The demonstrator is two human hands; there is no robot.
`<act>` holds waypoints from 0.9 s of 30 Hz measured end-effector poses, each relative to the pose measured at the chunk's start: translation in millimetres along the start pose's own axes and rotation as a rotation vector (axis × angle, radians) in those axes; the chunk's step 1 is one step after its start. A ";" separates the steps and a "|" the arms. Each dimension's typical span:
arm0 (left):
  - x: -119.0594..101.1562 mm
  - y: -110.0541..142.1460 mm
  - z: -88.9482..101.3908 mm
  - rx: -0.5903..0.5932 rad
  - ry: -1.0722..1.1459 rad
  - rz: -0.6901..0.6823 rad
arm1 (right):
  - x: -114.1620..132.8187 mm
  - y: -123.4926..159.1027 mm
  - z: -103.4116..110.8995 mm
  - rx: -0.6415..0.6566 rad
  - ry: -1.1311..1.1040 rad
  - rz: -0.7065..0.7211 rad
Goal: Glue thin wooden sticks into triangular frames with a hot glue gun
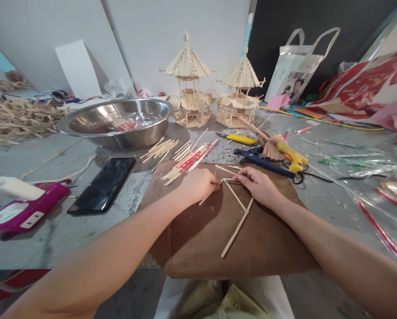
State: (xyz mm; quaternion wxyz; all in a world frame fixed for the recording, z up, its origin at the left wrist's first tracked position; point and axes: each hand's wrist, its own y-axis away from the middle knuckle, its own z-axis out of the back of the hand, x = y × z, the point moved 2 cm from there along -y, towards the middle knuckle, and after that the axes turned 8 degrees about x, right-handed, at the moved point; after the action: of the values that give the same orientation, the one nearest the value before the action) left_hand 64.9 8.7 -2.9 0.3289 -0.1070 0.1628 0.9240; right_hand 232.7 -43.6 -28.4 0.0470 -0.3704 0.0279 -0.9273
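Note:
Over a brown sheet (198, 239), my left hand (201, 186) pinches one side of a small frame of joined wooden sticks (235, 195). My right hand (256, 184) has its thumb and fingers closed on the frame's other side. One longer stick (235, 232) of the frame slants down toward me across the sheet. Just beyond my left hand lie loose sticks (177, 170), some in a red-printed clear wrapper (195, 157). Dark blue cutters (263, 164) rest beyond my right hand, beside a yellow glue gun (293, 157). My fingers partly hide the frame's far joints.
Two stick-built pagoda models (188, 102) stand at the back. A steel basin (118, 139) sits left of them. A black phone (102, 186) and a magenta power strip (29, 208) lie at left. A yellow utility knife (241, 139) lies near the models. Plastic wrappers (354, 155) litter the right.

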 end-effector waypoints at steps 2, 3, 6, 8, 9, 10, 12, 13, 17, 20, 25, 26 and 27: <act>0.1 0.0 -0.2 0.006 -0.004 0.014 | -0.1 0.2 0.0 0.004 0.000 -0.002; 0.0 0.1 -0.2 0.009 -0.005 0.019 | -0.1 0.3 0.0 0.007 -0.001 -0.003; -0.9 0.6 0.1 0.009 -0.017 0.014 | -0.4 0.0 -0.2 0.007 -0.014 -0.008; -1.6 1.1 0.5 0.004 -0.023 0.001 | -1.0 -0.6 -0.3 0.005 -0.026 -0.009; -1.8 1.4 0.7 0.000 -0.023 -0.003 | -1.4 -0.8 -0.4 0.007 -0.031 -0.009; -2.0 1.7 0.9 -0.002 -0.020 -0.007 | -1.8 -1.0 -0.5 0.010 -0.034 -0.007; -1.7 2.2 1.1 -0.010 -0.014 -0.013 | -2.6 -0.9 -0.6 0.016 -0.036 -0.003; -1.3 2.2 1.1 -0.015 -0.010 -0.019 | -3.0 -0.8 -0.6 0.018 -0.037 0.001; 2.3 1.2 1.2 -0.022 0.034 -0.041 | -5.4 0.1 0.1 -0.003 -0.053 0.030; 5.4 0.7 4.5 -0.063 0.054 -0.009 | -9.4 0.6 2.1 -0.063 -0.067 0.037; 6.1 2.0 12.3 -0.258 0.197 0.056 | -12.9 0.9 5.6 -0.118 -0.069 0.035; 5.2 2.5 12.8 -0.299 0.245 0.036 | -12.1 1.0 6.1 -0.121 -0.061 0.036; 4.0 3.0 13.0 -0.333 0.292 0.002 | -10.8 1.2 6.5 -0.120 -0.050 0.038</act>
State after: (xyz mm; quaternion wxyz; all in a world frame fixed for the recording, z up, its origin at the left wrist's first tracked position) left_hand 58.8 13.7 8.6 0.2786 -0.2920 0.0540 0.9133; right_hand 245.0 -43.7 -31.2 0.0431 -0.3950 0.0894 -0.9133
